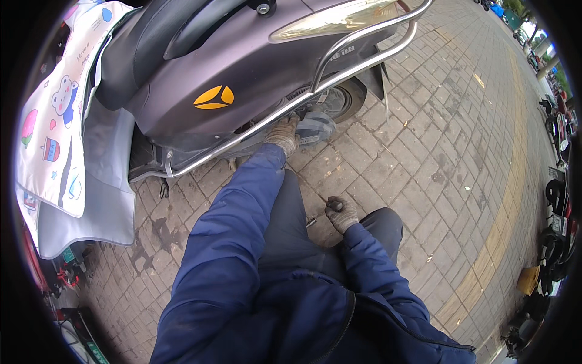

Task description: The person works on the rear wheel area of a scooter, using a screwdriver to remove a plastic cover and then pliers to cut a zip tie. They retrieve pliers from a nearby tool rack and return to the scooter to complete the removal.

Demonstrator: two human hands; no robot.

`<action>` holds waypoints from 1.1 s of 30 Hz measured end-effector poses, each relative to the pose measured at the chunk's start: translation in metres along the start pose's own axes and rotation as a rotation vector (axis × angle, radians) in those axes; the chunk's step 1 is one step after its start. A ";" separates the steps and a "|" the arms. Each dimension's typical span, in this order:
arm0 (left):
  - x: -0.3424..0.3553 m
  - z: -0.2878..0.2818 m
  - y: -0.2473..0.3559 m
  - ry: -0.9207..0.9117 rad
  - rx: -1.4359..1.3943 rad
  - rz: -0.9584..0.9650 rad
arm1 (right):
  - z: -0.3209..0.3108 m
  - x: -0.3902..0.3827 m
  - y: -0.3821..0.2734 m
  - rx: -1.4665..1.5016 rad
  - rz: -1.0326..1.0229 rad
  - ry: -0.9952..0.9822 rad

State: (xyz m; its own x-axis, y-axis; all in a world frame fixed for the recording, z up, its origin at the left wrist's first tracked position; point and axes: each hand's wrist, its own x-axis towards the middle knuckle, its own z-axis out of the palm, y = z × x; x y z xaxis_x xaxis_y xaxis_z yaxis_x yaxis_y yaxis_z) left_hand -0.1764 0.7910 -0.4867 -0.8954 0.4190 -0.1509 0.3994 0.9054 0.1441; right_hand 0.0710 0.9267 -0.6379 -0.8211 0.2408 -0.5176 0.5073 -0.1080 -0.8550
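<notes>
A dark grey-purple electric scooter with an orange emblem stands across the upper left. My left hand, in a worn grey work glove, reaches under the scooter's chrome side rail. It is at the lower body, close to the rear wheel and a grey cover near the hub. Its fingertips are lost in the dark there. Over my right knee, my right hand, gloved too, is closed with dark fingers curled; what is inside is hidden. A small metallic piece shows just left of it.
A printed apron-like cover with a silver lining hangs from the scooter's front. Below the body a kickstand or pedal sticks down. Brick paving with a yellowish strip spreads rightward. Parked two-wheelers line the right edge.
</notes>
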 end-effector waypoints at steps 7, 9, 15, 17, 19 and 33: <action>-0.004 -0.011 0.001 -0.048 -0.079 0.009 | 0.003 -0.011 -0.006 0.056 -0.070 -0.011; -0.005 -0.009 0.001 -0.033 -0.094 0.004 | 0.003 -0.010 -0.003 0.126 -0.017 -0.015; -0.007 -0.008 0.000 0.021 -0.125 0.017 | 0.001 -0.014 0.006 0.267 0.066 -0.008; -0.012 -0.008 0.001 0.066 -0.146 0.035 | -0.001 -0.017 0.005 0.233 0.124 0.028; -0.025 -0.005 0.002 0.256 -0.170 0.048 | -0.002 -0.018 0.004 0.204 0.138 0.030; -0.125 -0.039 0.005 1.139 -0.430 -0.047 | 0.003 -0.007 -0.001 0.064 0.191 -0.142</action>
State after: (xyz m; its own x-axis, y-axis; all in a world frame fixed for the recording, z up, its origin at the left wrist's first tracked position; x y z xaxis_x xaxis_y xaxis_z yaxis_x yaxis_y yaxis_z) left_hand -0.0700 0.7405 -0.4292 -0.6540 -0.1090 0.7486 0.4574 0.7312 0.5061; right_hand 0.0753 0.9223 -0.6336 -0.7427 0.0728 -0.6657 0.6428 -0.2009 -0.7392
